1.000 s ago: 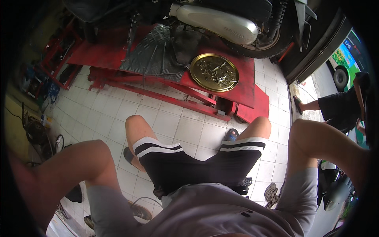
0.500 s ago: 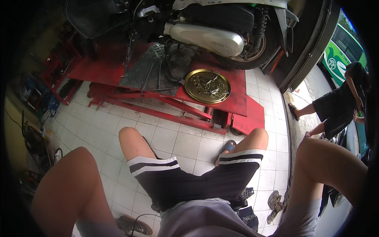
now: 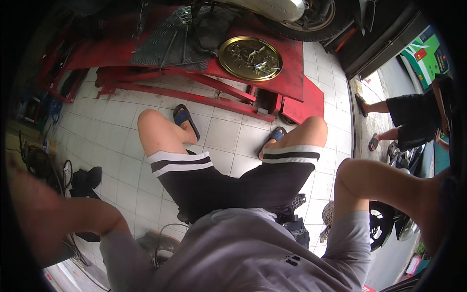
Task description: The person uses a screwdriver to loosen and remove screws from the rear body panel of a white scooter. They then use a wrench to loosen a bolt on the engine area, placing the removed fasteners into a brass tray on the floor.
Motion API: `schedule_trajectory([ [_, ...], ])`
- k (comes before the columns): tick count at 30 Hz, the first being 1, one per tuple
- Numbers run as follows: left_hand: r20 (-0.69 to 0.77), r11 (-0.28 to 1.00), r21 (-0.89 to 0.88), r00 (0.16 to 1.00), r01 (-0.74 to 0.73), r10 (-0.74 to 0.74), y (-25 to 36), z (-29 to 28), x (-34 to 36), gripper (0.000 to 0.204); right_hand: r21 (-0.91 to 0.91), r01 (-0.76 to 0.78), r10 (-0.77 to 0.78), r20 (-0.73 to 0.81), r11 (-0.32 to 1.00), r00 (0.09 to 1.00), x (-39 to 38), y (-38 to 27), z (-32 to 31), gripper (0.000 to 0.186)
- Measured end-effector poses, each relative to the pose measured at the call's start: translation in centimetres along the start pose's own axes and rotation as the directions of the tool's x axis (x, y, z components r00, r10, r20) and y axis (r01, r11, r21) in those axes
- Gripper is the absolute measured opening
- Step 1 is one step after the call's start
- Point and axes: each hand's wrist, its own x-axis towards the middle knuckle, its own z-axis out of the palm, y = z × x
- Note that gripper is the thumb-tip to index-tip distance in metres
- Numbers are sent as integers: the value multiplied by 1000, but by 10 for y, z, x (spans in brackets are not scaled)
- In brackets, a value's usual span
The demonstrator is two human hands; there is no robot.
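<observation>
Both my arms are bent and raised out to the sides, toward the picture's rim. My left hand (image 3: 29,204) is smeared and dim at the left edge, so its fingers cannot be read. At the right edge my right hand (image 3: 438,199) sinks into the dark rim, its fingers hidden. Neither hand visibly touches anything in front of me. Ahead, a round gold tray (image 3: 229,68) with small metal parts lies on a red lift platform (image 3: 292,63). Long metal tools (image 3: 185,45) rest on a dark textured sheet (image 3: 151,53) left of the tray.
A motorcycle (image 3: 277,9) stands on the lift at the top. A person in dark clothes (image 3: 413,112) is outside the doorway at right, with a green vehicle (image 3: 428,61) beyond. Cables and dark items (image 3: 87,180) lie at left; a crumpled cloth (image 3: 327,219) is at right.
My view has tipped downward, so the lift and tray sit higher in the picture. Both forearms have swung outward to the rim. The person and green vehicle outside have shifted.
</observation>
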Motion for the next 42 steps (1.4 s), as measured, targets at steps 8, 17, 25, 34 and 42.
schedule_trajectory([
  [8,-78,237,438,299,867,-951,-235,33,-250,32,418,-505,647,-353,755,676,-129,156,63,35],
  [17,-181,-378,528,-335,761,-925,-301,28,-383,32,103,-884,881,89,456,465,-170,277,102,32],
  [25,-245,-483,553,-421,679,-873,-297,19,-379,32,-76,-991,983,153,113,100,-170,281,111,26],
  [34,-136,-389,696,-421,603,-897,-288,-10,-380,32,-299,-923,945,-146,242,294,-161,244,124,26],
  [42,-125,210,833,543,512,-830,-325,-17,-155,31,-10,-941,907,-262,338,329,-134,237,111,31],
])
